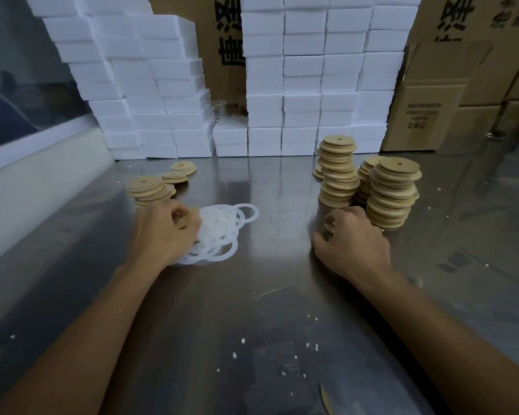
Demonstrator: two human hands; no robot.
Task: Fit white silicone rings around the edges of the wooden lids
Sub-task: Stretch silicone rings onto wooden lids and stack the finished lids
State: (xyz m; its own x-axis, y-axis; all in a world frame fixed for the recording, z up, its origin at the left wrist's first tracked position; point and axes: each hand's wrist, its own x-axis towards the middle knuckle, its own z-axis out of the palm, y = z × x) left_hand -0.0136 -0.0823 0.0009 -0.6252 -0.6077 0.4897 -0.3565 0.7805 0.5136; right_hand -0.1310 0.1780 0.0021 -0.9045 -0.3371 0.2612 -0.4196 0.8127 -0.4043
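Observation:
A pile of white silicone rings point(222, 232) lies on the steel table left of centre. My left hand point(162, 232) rests on the pile's left side, fingers curled around a wooden lid point(186, 220) that shows between thumb and fingers. My right hand point(351, 238) sits at the foot of the tall lid stacks point(393, 196), fingers closed on a wooden lid point(330, 226) whose edge peeks out by the thumb. A shorter stack of lids point(147, 187) stands behind my left hand, with two loose lids point(180, 172) further back.
Walls of white foam boxes point(303, 85) and brown cartons point(432, 100) close off the back of the table point(267, 310). Small white crumbs dot the steel surface. A pale wall runs along the left edge.

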